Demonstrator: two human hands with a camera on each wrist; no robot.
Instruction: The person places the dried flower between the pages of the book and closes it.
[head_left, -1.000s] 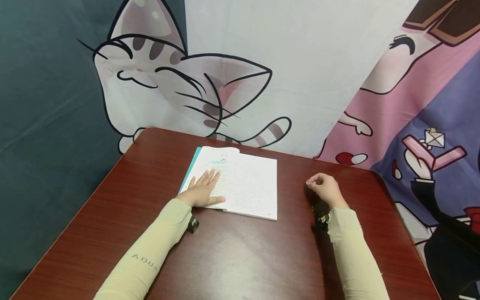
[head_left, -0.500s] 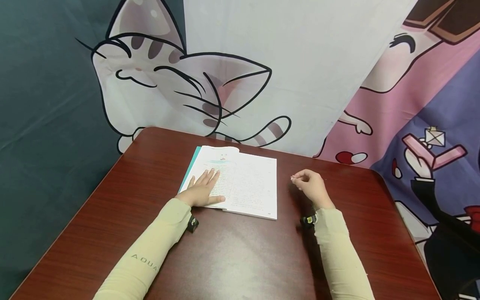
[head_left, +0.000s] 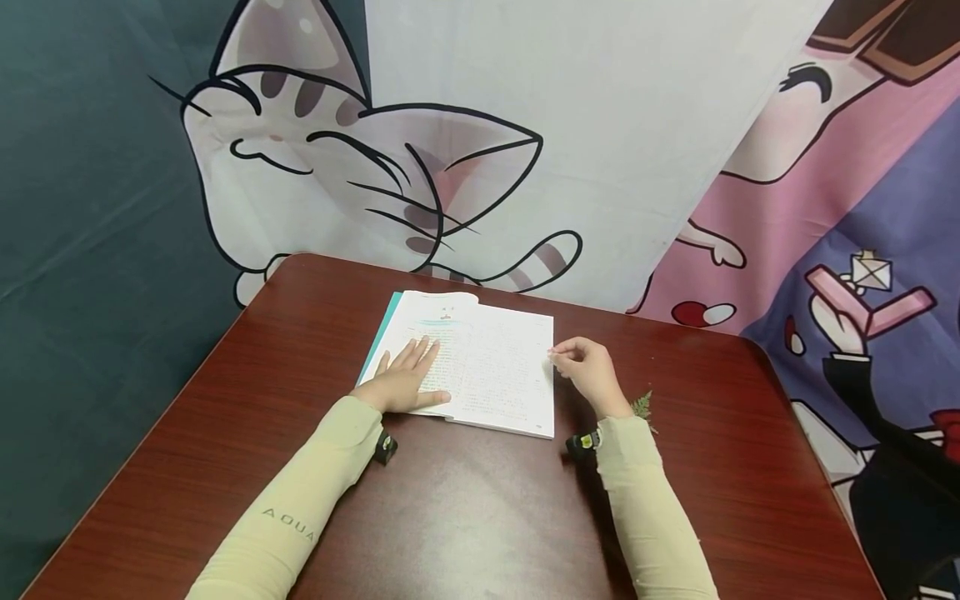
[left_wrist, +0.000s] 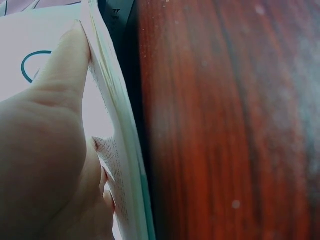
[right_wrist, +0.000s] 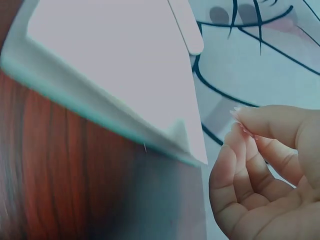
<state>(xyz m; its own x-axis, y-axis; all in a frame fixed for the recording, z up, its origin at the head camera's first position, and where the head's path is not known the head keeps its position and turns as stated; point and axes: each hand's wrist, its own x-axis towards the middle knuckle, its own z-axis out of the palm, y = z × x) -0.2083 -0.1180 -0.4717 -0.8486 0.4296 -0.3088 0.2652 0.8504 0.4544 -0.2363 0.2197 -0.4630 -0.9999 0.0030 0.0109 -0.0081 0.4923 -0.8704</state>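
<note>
An open book (head_left: 510, 371) with printed pages and a teal cover edge lies on the brown table (head_left: 465, 517). My left hand (head_left: 401, 385) rests on its left page with fingers spread; the left wrist view shows the thumb (left_wrist: 67, 60) along the page near the book's edge. At the book's right edge is my right hand (head_left: 594, 377), thumb and forefinger pinching a tiny pale pink-white piece (right_wrist: 235, 113), like a petal. Most of that piece is hidden by the fingertips. In the right wrist view the other fingers (right_wrist: 225, 172) curl loosely below.
A green fern-like sprig (head_left: 642, 407) lies on the table, partly behind the right wrist. Small black wrist cameras show below both cuffs. A cloth backdrop (head_left: 630, 150) with cartoon figures hangs behind the table's far edge.
My right hand has moved left across the table to the book's right edge, still pinching the tiny piece. The green sprig shows more plainly now. The left hand stays on the page.
</note>
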